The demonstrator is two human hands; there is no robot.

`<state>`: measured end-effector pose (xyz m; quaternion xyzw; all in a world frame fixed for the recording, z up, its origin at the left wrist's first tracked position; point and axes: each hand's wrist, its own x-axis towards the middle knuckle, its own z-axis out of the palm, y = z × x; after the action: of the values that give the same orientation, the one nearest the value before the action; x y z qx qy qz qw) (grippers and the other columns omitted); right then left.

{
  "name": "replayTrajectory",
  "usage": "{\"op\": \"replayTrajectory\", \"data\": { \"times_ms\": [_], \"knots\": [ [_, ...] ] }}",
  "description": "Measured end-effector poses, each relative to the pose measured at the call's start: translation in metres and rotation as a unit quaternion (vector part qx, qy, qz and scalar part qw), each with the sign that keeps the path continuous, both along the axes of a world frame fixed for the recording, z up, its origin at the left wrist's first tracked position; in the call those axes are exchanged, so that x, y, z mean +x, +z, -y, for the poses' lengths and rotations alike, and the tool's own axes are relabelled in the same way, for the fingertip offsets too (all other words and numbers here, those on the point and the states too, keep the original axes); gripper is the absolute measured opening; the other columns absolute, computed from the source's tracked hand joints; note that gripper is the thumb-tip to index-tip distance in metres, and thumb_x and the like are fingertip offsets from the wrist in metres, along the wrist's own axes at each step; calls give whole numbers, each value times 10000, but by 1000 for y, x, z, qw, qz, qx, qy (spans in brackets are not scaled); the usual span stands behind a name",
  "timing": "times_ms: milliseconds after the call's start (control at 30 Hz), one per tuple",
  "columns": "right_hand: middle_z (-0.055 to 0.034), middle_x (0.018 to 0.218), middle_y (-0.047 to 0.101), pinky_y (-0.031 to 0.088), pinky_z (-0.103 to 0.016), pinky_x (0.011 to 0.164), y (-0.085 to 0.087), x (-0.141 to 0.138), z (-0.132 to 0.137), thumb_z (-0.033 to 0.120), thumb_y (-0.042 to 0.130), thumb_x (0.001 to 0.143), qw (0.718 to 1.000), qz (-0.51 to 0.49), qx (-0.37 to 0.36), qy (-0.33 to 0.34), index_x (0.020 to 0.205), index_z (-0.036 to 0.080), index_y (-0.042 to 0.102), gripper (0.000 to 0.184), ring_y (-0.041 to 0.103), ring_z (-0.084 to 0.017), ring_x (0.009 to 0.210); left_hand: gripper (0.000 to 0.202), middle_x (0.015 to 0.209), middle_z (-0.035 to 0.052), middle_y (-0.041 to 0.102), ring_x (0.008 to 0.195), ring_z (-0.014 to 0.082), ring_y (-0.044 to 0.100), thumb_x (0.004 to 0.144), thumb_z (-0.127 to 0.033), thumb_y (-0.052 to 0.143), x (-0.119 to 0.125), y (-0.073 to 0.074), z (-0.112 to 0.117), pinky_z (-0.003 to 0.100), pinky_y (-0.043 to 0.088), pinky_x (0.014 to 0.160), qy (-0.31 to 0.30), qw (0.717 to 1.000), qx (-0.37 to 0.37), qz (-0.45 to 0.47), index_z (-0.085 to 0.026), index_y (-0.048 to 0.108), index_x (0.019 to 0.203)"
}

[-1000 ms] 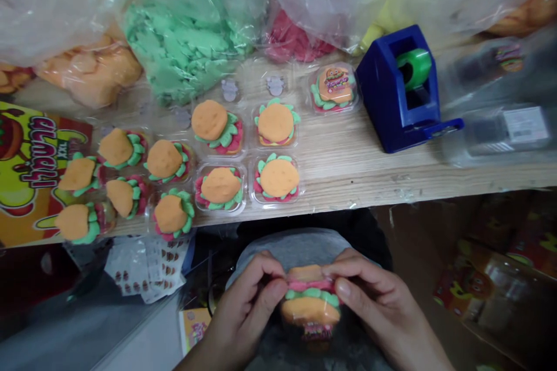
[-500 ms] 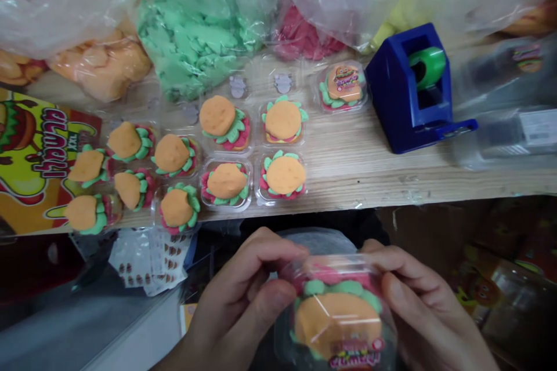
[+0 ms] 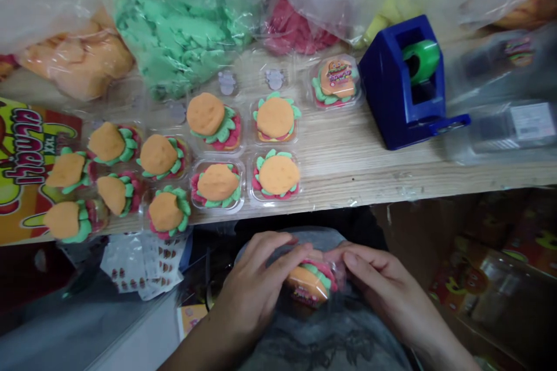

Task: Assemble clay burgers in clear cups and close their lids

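Observation:
Between my two hands, below the table's front edge, is a clear plastic box [image 3: 307, 290] with a burger-shaped candy inside: orange top, green frill, pink layer. A printed burger label shows on its lid. My left hand [image 3: 265, 275] wraps over the box's left side with its fingers across the top. My right hand [image 3: 376, 269] pinches the far right edge of the box between thumb and fingers. The box is tilted, and its underside is hidden.
Several open clear boxes with candy burgers [image 3: 278, 174] stand on the wooden table [image 3: 339, 177]. Beside a closed labelled box [image 3: 336, 81] is a blue tape dispenser [image 3: 391, 110]. Bags of green pieces [image 3: 174, 35], orange pieces [image 3: 78, 58] and pink pieces [image 3: 296, 26] line the back.
The box has moved down, away from the camera, and turned so its pink edge faces right. My left fingers now reach over its top. The view has shifted slightly.

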<state>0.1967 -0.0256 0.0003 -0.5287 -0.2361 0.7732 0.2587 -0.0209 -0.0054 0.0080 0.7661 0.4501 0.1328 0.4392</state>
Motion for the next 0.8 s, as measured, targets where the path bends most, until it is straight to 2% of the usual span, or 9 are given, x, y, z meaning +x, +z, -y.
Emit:
{"op": "replayTrajectory", "data": {
  "times_ms": [100,200,400,533,667,800],
  "knots": [
    [-2,677,576,413,-238,662,-2,1,-1,321,526,856,999,-36,-11,-7,743,182,684,239,524,-124,676,540,1182,48,523,1095,171,457,816,-21,407,5,6,-2,307,406,936,-49,999,5,10,-281,409,1289],
    [4,676,601,418,-224,647,-1,5,-6,318,556,839,998,-54,-21,11,785,172,684,202,537,-109,659,464,1183,70,516,1100,200,442,835,-122,474,13,9,-2,348,415,930,-87,996,18,10,-253,418,1276],
    [15,621,614,425,-216,644,3,10,-17,296,591,814,995,-62,-35,64,674,147,642,210,555,-95,623,454,1051,87,529,977,205,472,834,-266,529,19,7,3,362,439,875,-104,992,74,16,-187,411,1265],
    [21,646,597,424,-210,637,4,12,-19,303,576,820,994,-33,8,108,713,153,628,191,542,-92,639,395,1010,95,550,950,221,493,859,-351,476,23,4,5,401,450,858,-106,982,157,6,-164,475,1207],
    [21,686,573,397,-205,611,4,15,-19,309,595,799,986,-29,25,164,767,155,625,160,496,-89,648,242,894,94,574,865,202,510,850,-244,461,35,0,6,374,476,795,-80,967,233,64,-93,572,1003],
    [41,640,511,347,-196,560,3,11,-17,305,602,785,987,-58,11,152,733,149,577,166,425,-72,594,141,776,78,586,748,189,493,759,-142,479,47,2,6,347,468,683,-24,960,271,61,-94,582,843]
  ]
}}
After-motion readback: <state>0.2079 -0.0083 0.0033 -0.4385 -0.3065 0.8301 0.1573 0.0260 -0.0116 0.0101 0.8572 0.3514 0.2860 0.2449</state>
